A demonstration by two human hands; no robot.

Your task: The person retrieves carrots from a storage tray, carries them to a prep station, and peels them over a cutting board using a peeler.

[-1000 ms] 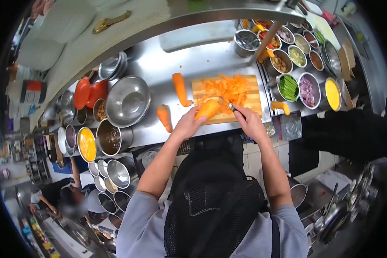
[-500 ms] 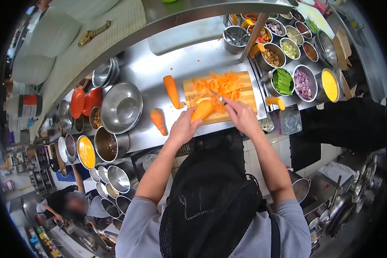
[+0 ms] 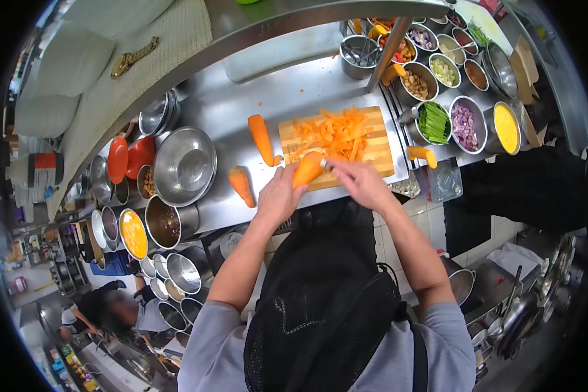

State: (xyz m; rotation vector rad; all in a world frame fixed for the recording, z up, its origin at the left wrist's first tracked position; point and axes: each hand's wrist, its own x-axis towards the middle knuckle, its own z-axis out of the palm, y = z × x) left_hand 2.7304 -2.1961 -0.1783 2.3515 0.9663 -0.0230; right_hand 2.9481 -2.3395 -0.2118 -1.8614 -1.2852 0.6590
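Observation:
My left hand [image 3: 279, 195] is closed around the thick end of a peeled carrot [image 3: 309, 168], which it holds tilted over the near left edge of a wooden cutting board [image 3: 377, 160]. In my right hand [image 3: 364, 184] is a small knife [image 3: 326, 164], held against the carrot's far right side; its blade is mostly hidden. A loose pile of thin carrot shavings [image 3: 338, 134] covers the back of the board. To the left, on the steel counter, lie a whole carrot [image 3: 260, 138] and a shorter carrot [image 3: 241, 185].
A large metal bowl [image 3: 185, 164] stands left of the carrots, near a pot of brown liquid [image 3: 164, 222]. On the right are containers of cut green vegetables [image 3: 434, 123], chopped purple onion [image 3: 464, 127] and yellow liquid [image 3: 506, 129]. A steel shelf [image 3: 294, 29] overhangs the counter. Another person [image 3: 121, 308] stands at lower left.
My right hand has drawn the knife back from above the shavings to the carrot's side. My left hand keeps its hold on the carrot, nearly in place.

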